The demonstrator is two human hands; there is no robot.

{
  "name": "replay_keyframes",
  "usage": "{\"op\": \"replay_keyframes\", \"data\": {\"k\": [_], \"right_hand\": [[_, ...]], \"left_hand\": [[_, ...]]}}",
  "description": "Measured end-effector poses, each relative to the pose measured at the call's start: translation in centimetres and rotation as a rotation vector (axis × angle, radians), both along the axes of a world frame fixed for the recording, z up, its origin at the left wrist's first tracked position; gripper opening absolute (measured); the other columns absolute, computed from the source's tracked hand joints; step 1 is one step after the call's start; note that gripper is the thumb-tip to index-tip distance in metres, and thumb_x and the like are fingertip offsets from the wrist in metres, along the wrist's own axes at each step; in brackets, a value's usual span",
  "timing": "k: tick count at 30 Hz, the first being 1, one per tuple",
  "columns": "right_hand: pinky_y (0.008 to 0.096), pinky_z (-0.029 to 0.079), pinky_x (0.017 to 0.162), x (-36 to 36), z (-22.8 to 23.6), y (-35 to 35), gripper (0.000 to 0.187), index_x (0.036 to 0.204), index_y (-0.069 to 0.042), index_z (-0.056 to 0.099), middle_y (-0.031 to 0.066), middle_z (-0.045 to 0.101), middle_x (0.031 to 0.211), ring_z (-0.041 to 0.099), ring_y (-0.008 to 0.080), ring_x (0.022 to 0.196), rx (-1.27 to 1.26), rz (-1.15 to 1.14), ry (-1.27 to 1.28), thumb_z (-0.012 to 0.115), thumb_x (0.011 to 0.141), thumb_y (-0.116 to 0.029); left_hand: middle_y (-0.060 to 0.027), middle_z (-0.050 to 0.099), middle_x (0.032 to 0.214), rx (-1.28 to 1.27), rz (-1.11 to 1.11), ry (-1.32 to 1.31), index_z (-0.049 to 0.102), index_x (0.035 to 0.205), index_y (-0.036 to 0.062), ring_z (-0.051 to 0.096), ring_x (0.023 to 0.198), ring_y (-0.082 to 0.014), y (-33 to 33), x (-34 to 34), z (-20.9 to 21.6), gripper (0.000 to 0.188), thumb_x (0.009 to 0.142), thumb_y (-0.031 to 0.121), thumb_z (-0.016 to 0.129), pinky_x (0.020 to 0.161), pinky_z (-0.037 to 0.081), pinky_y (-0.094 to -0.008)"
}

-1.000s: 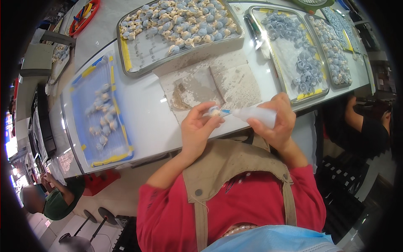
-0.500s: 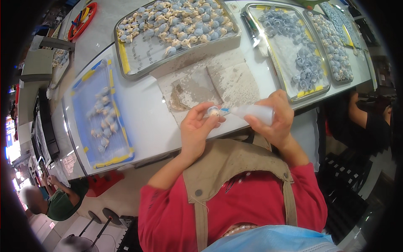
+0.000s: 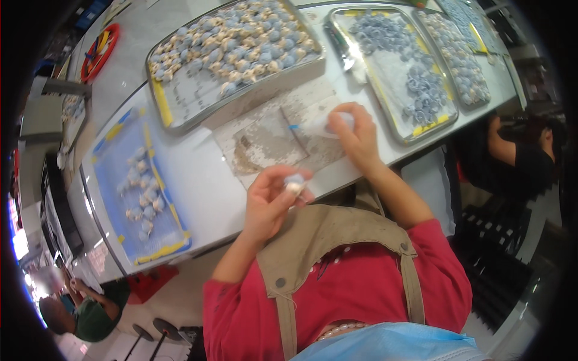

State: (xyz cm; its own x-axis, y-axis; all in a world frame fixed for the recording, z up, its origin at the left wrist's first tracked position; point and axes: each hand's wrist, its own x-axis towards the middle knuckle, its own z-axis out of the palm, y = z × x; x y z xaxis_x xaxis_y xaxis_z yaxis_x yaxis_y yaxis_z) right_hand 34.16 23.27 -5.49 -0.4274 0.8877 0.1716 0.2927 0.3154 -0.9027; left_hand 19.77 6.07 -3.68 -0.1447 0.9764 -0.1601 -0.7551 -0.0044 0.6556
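Between the thumb and fingers of my left hand [image 3: 267, 201] is a small figurine head [image 3: 294, 184], cream below with a pale blue cap. My right hand [image 3: 359, 137] is wrapped round a translucent white squeeze bottle [image 3: 319, 127], tilted on its side. Its narrow blue tip [image 3: 294, 127] points left, above a stained cardboard sheet [image 3: 325, 96] and apart from the head. The blue tray [image 3: 111, 174] at the left carries several similar heads [image 3: 144, 192].
A large metal tray [image 3: 165, 111] full of blue-and-cream heads stands at the back. On the right, another tray [image 3: 391, 90] holds curled blue pieces, beside a narrower tray of heads [image 3: 460, 66]. A red basket [image 3: 99, 54] lies far left. Other people sit at both sides.
My right hand has drawn the bottle away from the head, up and toward the cardboard. My left hand has come slightly closer to me, still holding the head. The whole view has shifted slightly.
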Motion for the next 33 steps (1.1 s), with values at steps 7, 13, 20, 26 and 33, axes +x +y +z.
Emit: {"op": "replay_keyframes", "data": {"k": [7, 13, 20, 26, 33], "right_hand": [[0.0368, 0.041, 0.075, 2.6, 0.7, 4.6, 0.018, 0.085, -0.006, 0.064, 0.0074, 0.063, 0.084, 0.057, 0.0255, 0.082, 0.429, -0.082, -0.222, 0.063, 0.080, -0.023], [0.0407, 0.039, 0.083, 7.8, 1.9, 16.7, 0.029, 0.094, -0.009, 0.062, 0.0057, 0.064, 0.091, 0.057, 0.0259, 0.091, 0.648, -0.510, -0.776, 0.067, 0.076, -0.032], [0.0325, 0.045, 0.070, 7.9, 0.8, 19.8, 0.032, 0.103, -0.009, 0.060, 0.0078, 0.062, 0.090, 0.059, 0.0219, 0.078, 0.656, -0.331, -0.661, 0.069, 0.075, -0.022], [0.0247, 0.046, 0.077, 3.9, 5.0, 6.5, 0.021, 0.099, -0.001, 0.058, 0.0034, 0.059, 0.088, 0.056, 0.0106, 0.083, 0.045, 0.069, 0.065, 0.063, 0.078, -0.003], [0.0296, 0.047, 0.076, 1.6, 3.6, -3.5, 0.024, 0.086, -0.006, 0.056, 0.0078, 0.058, 0.097, 0.059, 0.0223, 0.086, 0.173, 0.407, 0.189, 0.073, 0.069, 0.000]], "left_hand": [[-0.0187, 0.058, 0.113, 0.031, -0.049, 0.034, 0.049, 0.115, 0.0003, 0.062, 0.089, -0.0215, 0.6, -0.6, 0.2, 0.037, 0.083, 0.009, 0.065, 0.075, 0.051, -0.0292], [-0.0174, 0.058, 0.113, -0.050, -0.071, 0.043, 0.049, 0.116, 0.0000, 0.062, 0.088, -0.0203, 1.2, 0.6, 0.4, 0.037, 0.083, 0.007, 0.064, 0.075, 0.051, -0.0276], [-0.0176, 0.058, 0.112, -0.168, -0.060, 0.076, 0.049, 0.116, 0.0009, 0.061, 0.085, -0.0175, 1.9, 1.7, 0.9, 0.035, 0.083, 0.005, 0.062, 0.072, 0.051, -0.0241], [-0.0145, 0.058, 0.112, -0.296, 0.028, 0.141, 0.050, 0.119, 0.0009, 0.061, 0.090, -0.0179, 2.6, 2.3, 0.6, 0.033, 0.087, 0.006, 0.058, 0.076, 0.049, -0.0240], [-0.0115, 0.057, 0.115, -0.208, 0.050, 0.014, 0.048, 0.122, 0.0004, 0.059, 0.098, -0.0184, 2.6, 2.3, 0.0, 0.033, 0.090, 0.010, 0.055, 0.084, 0.048, -0.0285]]}}
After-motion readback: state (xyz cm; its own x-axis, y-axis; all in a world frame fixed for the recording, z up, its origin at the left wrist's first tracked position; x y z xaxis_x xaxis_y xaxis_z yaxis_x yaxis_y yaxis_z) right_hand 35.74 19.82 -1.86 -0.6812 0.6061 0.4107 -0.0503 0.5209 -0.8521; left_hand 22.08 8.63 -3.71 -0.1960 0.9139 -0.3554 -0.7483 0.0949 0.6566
